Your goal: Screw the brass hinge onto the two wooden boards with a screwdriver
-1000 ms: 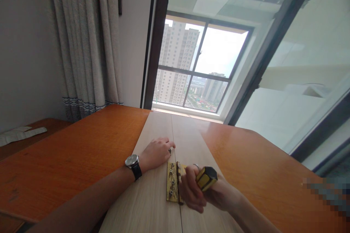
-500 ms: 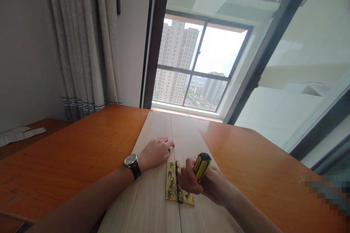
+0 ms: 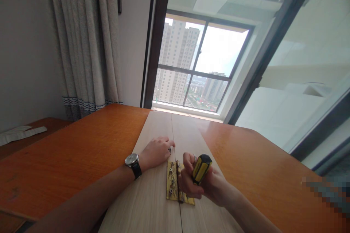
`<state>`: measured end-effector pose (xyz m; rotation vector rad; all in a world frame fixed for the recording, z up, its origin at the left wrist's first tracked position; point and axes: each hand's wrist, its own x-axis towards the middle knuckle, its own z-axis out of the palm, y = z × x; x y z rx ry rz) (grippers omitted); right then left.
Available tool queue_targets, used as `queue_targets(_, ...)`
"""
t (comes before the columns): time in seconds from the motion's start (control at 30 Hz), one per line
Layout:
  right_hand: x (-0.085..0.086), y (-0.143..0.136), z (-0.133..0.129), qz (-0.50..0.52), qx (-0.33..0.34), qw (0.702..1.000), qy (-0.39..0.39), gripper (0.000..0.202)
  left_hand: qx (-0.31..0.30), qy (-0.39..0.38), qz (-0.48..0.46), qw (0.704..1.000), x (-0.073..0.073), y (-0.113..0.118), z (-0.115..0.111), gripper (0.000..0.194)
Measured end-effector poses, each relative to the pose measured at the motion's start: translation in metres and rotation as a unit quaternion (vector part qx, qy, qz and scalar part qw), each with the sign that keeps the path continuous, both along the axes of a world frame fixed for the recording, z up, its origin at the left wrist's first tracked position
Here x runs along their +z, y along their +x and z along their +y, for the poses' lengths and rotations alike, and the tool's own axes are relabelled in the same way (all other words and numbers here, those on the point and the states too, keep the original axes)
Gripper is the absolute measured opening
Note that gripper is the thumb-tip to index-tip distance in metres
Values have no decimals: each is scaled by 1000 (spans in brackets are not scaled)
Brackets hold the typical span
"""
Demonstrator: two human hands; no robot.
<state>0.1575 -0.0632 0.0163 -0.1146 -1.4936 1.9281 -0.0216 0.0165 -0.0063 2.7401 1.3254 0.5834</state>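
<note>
A yellow-and-black screwdriver (image 3: 201, 169) is in my right hand (image 3: 212, 185), its handle end towards me and its tip hidden by the hand. Beneath it lies a worn brass hinge (image 3: 172, 185), whose knuckle runs along the seam between two pale wood boards (image 3: 142, 207). Several screws sit in its left leaf; my right hand covers much of the right leaf. My left hand (image 3: 155, 151) rests palm down on the left board, just beyond the hinge, fingers curled. Small dark metal bits (image 3: 170, 150), too small to name, show at its fingertips.
The boards lie on an orange-brown wooden table (image 3: 82, 153). White strips (image 3: 24, 134) are on a lower surface at the left. A grey curtain (image 3: 84, 43) hangs behind, beside a dark-framed glass door (image 3: 273, 25). A wristwatch (image 3: 133, 162) is on my left wrist.
The fingers of my right hand have shifted and loosened a little around the screwdriver handle. My left hand, the hinge and the boards stay in place.
</note>
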Motion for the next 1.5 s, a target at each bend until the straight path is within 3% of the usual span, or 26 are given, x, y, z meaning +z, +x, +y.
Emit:
queue_targets(0.4,4,-6,-4,-21,29,999,11,54,-5,4,-20,1000,-3,-1,1,32)
queue_targets(0.53,5,-6,-5,-37,33,998,34,63,-5,22,-84,996,-2,-1,4,34)
queue_targets(0.63,5,-6,-5,-43,24,998,37,60,-8,88,-172,981,2,-2,5,29)
queue_targets(0.73,5,-4,-2,-50,-7,999,19,54,-44,155,-251,955,7,-2,2,22)
queue_targets(0.87,3,-1,3,-63,-37,997,-5,53,-169,169,-295,925,13,-3,-12,24)
queue_targets(0.97,1,0,4,-77,-54,995,-16,54,-275,142,-305,900,18,-2,-24,37)
queue_targets(1.07,-2,1,5,-90,-79,993,-22,54,-326,98,-321,883,23,3,-35,54)
queue_targets(1.17,-7,4,6,-108,-114,987,-41,54,-362,-28,-318,876,29,9,-44,60)
queue_targets(1.3,-7,8,8,-125,-149,979,-62,55,-353,-156,-351,853,31,12,-51,67)
queue_targets(1.4,-2,7,9,-125,-147,980,-42,55,-326,-218,-368,843,28,13,-51,62)
queue_targets(1.5,0,8,12,-141,-162,976,-19,43,-314,-312,-402,802,25,14,-50,65)
